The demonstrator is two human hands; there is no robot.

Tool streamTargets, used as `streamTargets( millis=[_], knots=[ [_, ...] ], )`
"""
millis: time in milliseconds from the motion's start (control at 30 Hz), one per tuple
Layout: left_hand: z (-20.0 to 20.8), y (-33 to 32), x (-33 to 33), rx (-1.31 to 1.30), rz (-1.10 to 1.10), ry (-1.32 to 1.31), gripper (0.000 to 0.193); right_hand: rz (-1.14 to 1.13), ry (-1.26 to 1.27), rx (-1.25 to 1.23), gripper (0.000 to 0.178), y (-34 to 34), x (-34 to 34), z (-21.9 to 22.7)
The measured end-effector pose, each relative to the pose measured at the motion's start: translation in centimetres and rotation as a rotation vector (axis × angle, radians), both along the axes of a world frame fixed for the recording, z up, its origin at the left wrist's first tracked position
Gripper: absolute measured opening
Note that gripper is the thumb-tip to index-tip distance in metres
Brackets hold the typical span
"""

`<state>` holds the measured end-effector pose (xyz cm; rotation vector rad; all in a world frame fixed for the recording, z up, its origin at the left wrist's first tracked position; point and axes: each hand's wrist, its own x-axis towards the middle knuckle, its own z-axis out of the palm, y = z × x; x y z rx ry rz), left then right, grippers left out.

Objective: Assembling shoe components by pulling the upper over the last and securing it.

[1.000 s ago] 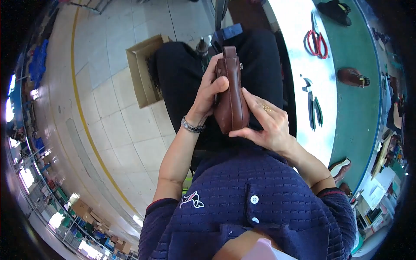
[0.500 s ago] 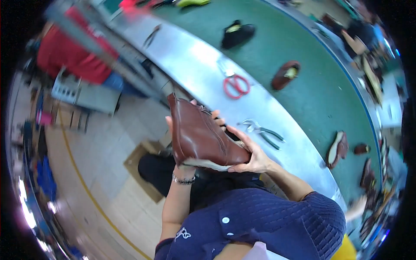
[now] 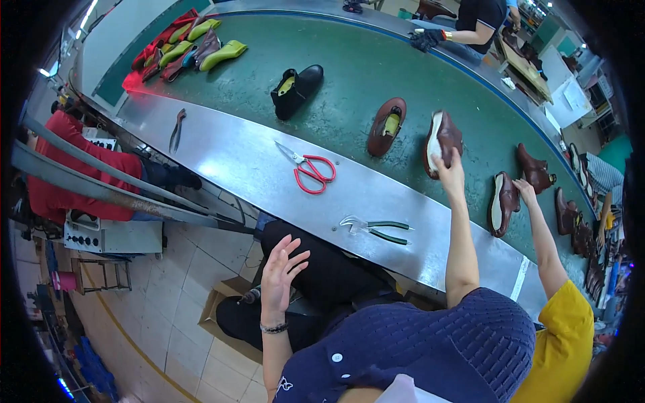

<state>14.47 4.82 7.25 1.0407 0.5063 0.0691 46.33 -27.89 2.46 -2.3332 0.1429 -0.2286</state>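
Note:
My right hand (image 3: 449,168) reaches out over the green surface and grips the near end of a brown leather boot (image 3: 453,131). The boot lies on its side, its pale sole edge facing left. Raised above my lap, my left hand (image 3: 277,272) is empty with its fingers apart. Red-handled scissors (image 3: 314,173) and pincers with dark green handles (image 3: 383,230) lie on the metal ledge. A brown shoe (image 3: 383,138) with a yellow-green inside stands left of the gripped boot, and a black shoe (image 3: 292,94) stands farther left.
Another dark tool (image 3: 178,131) lies on the ledge's left part. Yellow-green and red shoe pieces (image 3: 201,50) are heaped at far left. At right, a person in a yellow sleeve (image 3: 564,329) reaches to brown boots (image 3: 504,201). A cardboard box (image 3: 211,309) sits on the floor.
The brown boot held in both hands over my lap is no longer there. My right hand has moved out right onto a boot on the green surface; my left hand is now empty.

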Motion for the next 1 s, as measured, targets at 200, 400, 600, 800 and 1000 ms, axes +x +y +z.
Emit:
streamTargets(
  millis=[200,400,600,800,1000],
  knots=[
    [-1.5,0.3,-3.5,-0.063,0.122,-0.05,0.052,0.368,0.003,0.029,0.059,10.2,-0.8,2.2],
    [-1.1,-1.3,-6.2,-0.075,0.212,-0.178,0.058,0.414,-0.237,-0.166,0.03,10.7,3.0,-0.2],
    [0.7,-1.2,-8.1,0.07,0.208,-0.075,0.082,0.832,-0.087,0.177,0.026,11.7,-6.3,10.9],
    [2.1,-1.9,-4.4,1.349,-0.2,-0.044,0.108,1.323,0.068,0.435,0.019,13.0,-16.0,15.2],
    [-0.7,-1.6,-9.7,1.188,0.046,-0.232,0.112,1.894,0.223,0.474,0.019,18.6,-21.4,15.9]
  ],
)
